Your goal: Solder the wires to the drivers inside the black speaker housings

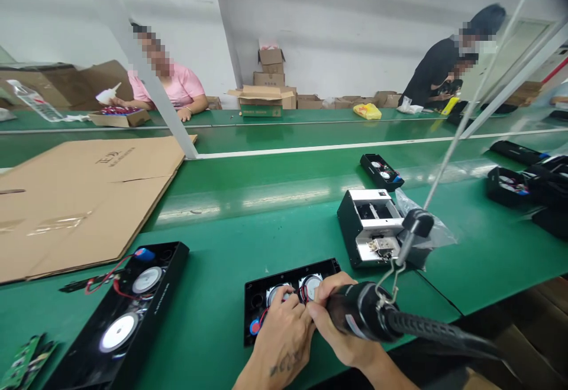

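Wrapped around a black electric screwdriver [361, 313], my right hand [344, 334] holds it nearly level over a black speaker housing [252, 286]. The tool's tip is hidden behind my fingers. My left hand [286, 331] lies over the front of the same housing, its fingers bent and pressed together beside the right hand; what they pinch, if anything, is hidden. Inside the housing are two round speakers, one of them the right speaker [312, 284], red wires and a blue round part [254, 326]. The screwdriver is attached to a metal hook [393, 277] with a cable trailing right.
At left lie a longer speaker housing [164, 295], green circuit boards [29, 357] and flattened cardboard [89, 200]. A black-and-silver device [373, 227] stands behind my right hand, near another housing [381, 171]. A slanting rod [461, 112] crosses the right side. People sit and stand across the green bench.
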Demonstrator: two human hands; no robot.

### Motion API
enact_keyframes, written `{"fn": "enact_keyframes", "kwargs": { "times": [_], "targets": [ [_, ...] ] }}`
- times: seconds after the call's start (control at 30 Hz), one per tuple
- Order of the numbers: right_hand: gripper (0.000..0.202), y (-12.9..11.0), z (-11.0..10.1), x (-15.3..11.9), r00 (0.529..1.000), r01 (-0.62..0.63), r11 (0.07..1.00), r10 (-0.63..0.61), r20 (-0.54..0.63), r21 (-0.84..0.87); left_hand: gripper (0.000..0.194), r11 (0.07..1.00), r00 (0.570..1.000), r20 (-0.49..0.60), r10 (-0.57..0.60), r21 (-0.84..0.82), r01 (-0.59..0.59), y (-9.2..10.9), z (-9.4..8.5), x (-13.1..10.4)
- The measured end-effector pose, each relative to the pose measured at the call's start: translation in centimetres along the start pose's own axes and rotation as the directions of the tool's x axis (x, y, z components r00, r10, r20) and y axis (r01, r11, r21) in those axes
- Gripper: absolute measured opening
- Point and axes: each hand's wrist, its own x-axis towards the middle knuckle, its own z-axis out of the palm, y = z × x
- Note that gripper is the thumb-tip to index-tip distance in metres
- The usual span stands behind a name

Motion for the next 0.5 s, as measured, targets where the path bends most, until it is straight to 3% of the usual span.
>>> {"fn": "enact_keyframes", "kwargs": {
  "times": [0.07, 0.17, 0.27, 0.33, 0.4, 0.47, 0.5],
  "targets": [
    [0.020, -0.5, 0.1, 0.5, 1.000, -0.009, 0.999, 0.008, 0.019, 0.053, 0.017, 0.999, 0.999, 0.026, -0.039, -0.019, 0.040, 0.1, 0.2, 0.1],
    [0.022, -1.6, -0.7, 1.2, 0.986, -0.144, 0.925, 0.165, -0.030, 0.351, 0.009, 0.998, 0.997, 0.049, -0.065, -0.015, 0.066, -0.3, -0.9, 0.3],
    [0.023, -2.0, -3.6, 1.6, 0.951, -0.125, 0.814, 0.261, -0.165, 0.567, 0.036, 0.999, 0.999, 0.028, 0.037, 0.014, -0.038, -2.3, -3.9, -0.4],
    [0.027, -1.3, -6.4, 1.8, 0.904, -0.102, 0.837, 0.304, -0.302, 0.537, 0.048, 0.998, 0.998, -0.027, 0.049, 0.036, -0.048, -4.4, -5.9, -1.6],
    [0.038, 0.4, -8.9, 1.9, 0.840, -0.186, 0.898, 0.356, -0.409, 0.399, 0.065, 0.999, 0.998, -0.068, -0.012, 0.040, 0.014, -6.8, -6.8, -3.3],
    [0.049, 2.6, -10.7, 2.1, 0.806, -0.322, 0.920, 0.391, -0.445, 0.225, 0.088, 0.991, 0.989, -0.055, -0.134, -0.025, 0.133, -8.9, -6.4, -4.8],
    [0.051, 3.6, -11.2, 2.1, 0.803, -0.372, 0.917, 0.396, -0.444, 0.145, 0.079, 0.982, 0.984, -0.034, -0.177, -0.078, 0.174, -9.9, -5.9, -5.5]
  ]
}}
